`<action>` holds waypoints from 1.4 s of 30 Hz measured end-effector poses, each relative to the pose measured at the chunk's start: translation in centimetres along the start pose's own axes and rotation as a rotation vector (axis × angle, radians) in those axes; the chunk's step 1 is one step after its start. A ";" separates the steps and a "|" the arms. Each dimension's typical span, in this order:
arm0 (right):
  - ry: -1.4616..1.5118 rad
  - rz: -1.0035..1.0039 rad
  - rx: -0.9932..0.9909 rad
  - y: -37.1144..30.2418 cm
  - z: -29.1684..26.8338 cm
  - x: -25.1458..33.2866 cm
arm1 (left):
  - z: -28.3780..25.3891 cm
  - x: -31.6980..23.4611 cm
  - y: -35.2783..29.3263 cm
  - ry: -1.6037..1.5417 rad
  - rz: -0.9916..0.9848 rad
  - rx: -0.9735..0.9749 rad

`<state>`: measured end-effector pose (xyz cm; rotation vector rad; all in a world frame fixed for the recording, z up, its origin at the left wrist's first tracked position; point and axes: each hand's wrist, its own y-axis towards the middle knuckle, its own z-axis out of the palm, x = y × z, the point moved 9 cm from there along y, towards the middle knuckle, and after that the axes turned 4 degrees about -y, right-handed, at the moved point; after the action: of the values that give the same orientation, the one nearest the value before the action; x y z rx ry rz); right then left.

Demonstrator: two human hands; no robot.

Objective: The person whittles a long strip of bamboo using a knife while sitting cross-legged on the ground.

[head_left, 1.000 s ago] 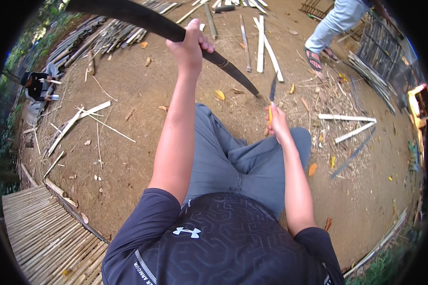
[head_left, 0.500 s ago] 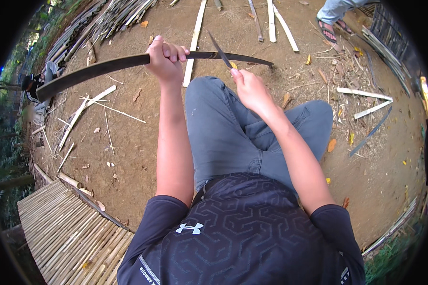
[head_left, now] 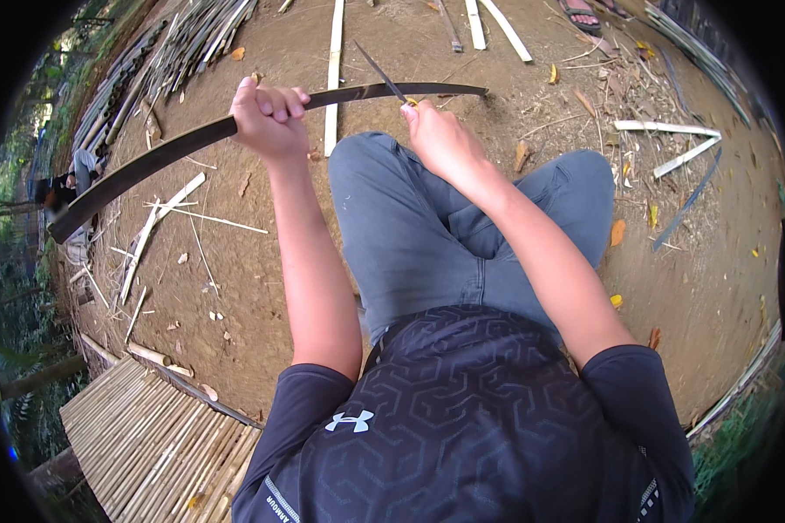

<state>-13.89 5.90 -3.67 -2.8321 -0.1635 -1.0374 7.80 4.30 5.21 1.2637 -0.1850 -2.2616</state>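
Observation:
My left hand (head_left: 269, 118) is closed around a long dark bamboo strip (head_left: 148, 166) that runs from the far left, through the fist, to the right above my knees. My right hand (head_left: 440, 139) grips a knife (head_left: 379, 77) by its handle, blade pointing up and away, its edge meeting the strip close to my right fist. I sit cross-legged in grey trousers on bare brown dirt.
Pale split bamboo slats (head_left: 333, 61) lie on the dirt ahead and at the right (head_left: 672, 144). A stack of bamboo poles (head_left: 183, 44) fills the upper left. A woven bamboo platform (head_left: 148, 436) sits at lower left. Another person's sandalled foot (head_left: 584, 13) shows at the top.
The strip has swung from slanting high up to lying nearly level in front of my knees. My right hand with the knife rose to meet it and now works close to my left fist.

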 end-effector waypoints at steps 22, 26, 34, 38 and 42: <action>-0.197 -0.005 -0.027 1.9 1.2 -2.6 | -1.3 0.5 0.5 -0.048 -0.034 0.026; -0.279 -0.041 -0.041 1.9 0.3 -1.9 | -0.5 0.2 0.4 0.010 -0.038 0.052; -0.248 0.022 -0.028 3.3 0.8 -4.0 | -0.4 0.1 1.2 0.027 -0.033 0.007; -0.246 -0.040 -0.138 3.5 1.1 -5.7 | 0.5 0.3 1.3 0.033 -0.035 0.030; -0.277 0.037 -0.110 5.0 0.9 -7.6 | -0.3 0.3 1.9 0.046 -0.025 0.005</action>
<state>-18.36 0.69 -9.70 -3.0544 -0.0798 -0.6623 8.69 2.56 5.49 1.3260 -0.1591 -2.2522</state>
